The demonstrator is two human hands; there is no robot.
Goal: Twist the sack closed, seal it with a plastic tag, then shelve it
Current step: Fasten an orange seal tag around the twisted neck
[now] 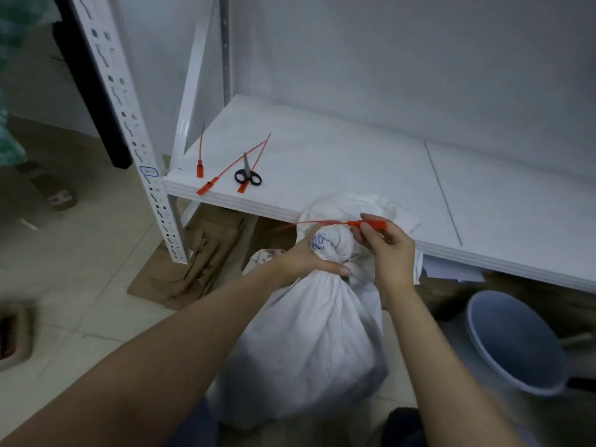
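Obs: sack (309, 343) stood on the floor (80, 285) just in front of the shelf (322, 150) edge, neck twisted into a rope, loose top fanned out above it. L hand (306, 259) gripped the twisted neck, fingers curled round it, thumb across the front. R hand (392, 253) pinched the lock end of a red plastic tag (367, 224) betw. thumb and forefinger. Strap ran leftward over the top of the twist, tail free past the sack's left side. No loop round the neck that I could see (far side hidden).

Risks, my est.:
1. If L grip eased while R hand worked, the twist would prob. unwind and the mouth reopen.
2. Strap lay high, above the grip. Cinched there, it could slide off over the loose top. It needs to sit low on the neck.
3. Tail looked thin and floppy, so threading w/ one hand might miss the lock.
4. Bunched cloth looked thick, so the seal might stay slack.
5. Lifting a full sack by the neck could strain the tag.

Three spare tags (200, 162) and scissors (247, 175) lay on the shelf near its left corner, so a botched seal was recoverable.
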